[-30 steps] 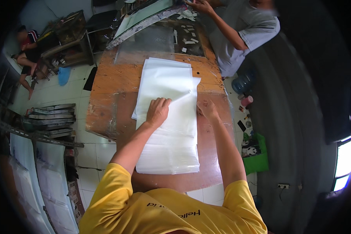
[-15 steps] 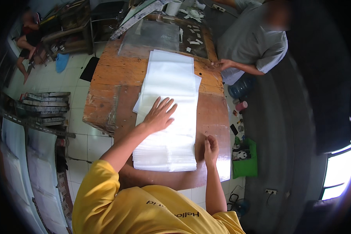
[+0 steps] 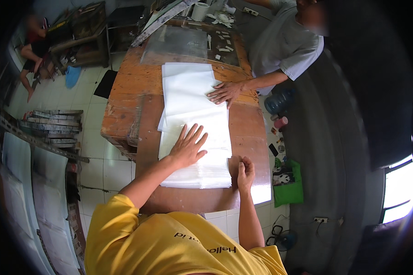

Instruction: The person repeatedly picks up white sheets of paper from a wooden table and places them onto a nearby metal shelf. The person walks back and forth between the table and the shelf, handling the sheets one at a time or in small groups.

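Note:
A tall stack of translucent white sheets [image 3: 195, 176] lies on the table in front of me, its layered edge toward me. My left hand [image 3: 189, 146] rests flat on top, fingers spread. Just off the stack's right edge is my right hand [image 3: 246, 173], its fingers curled in with nothing visible in them. Beyond my left hand, further white sheets [image 3: 183, 87] overlap at slightly different angles. A co-worker's hand [image 3: 227, 93] lies spread on their right side.
The wooden table [image 3: 121, 98] has a brown board on top. At its far end are a clear sheet [image 3: 181, 42], scattered white scraps and a white tub [image 3: 200, 11]. The co-worker [image 3: 284, 43] stands at the far right. A green bag [image 3: 288, 188] and a water jug [image 3: 277, 103] are at right.
The co-worker's hand has come from the table's right edge onto the far sheets. The top far sheets have shifted left and askew. My left hand stays spread on the stack.

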Motion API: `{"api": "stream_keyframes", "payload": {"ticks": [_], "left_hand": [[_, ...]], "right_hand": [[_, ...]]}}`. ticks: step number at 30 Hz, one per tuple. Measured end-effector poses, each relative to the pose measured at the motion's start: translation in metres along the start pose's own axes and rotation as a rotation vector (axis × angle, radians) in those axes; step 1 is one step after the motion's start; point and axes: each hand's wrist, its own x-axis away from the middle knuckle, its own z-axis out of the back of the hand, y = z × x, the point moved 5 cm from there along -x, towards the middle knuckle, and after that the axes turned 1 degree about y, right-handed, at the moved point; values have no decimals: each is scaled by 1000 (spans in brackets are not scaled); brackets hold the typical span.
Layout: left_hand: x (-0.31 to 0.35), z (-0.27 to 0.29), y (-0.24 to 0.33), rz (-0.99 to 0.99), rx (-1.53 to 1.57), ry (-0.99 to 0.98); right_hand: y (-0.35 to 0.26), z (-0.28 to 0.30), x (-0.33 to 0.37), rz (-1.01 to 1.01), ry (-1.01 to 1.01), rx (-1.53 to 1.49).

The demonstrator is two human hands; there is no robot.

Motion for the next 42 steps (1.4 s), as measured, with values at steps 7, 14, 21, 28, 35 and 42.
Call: {"api": "stream_keyframes", "payload": {"ticks": [7,14,21,28,35,42], "left_hand": [[55,10,9,85,84,60],[92,14,53,-95,20,-71],[100,-12,57,-60,50,-151],[100,-12,58,-60,25,-133],[124,-12,72,-101,7,-33],[118,-14,68,-57,95,-116]], "right_hand": [[-26,8,67,-142,-35,-90],[-35,23,137,-179,15,-169],[-43,39,215,-88,100,12],[-13,45,315,-381,68,37],[171,47,493,-731,6,381],[199,64,597,-1305,-25,213]]}}
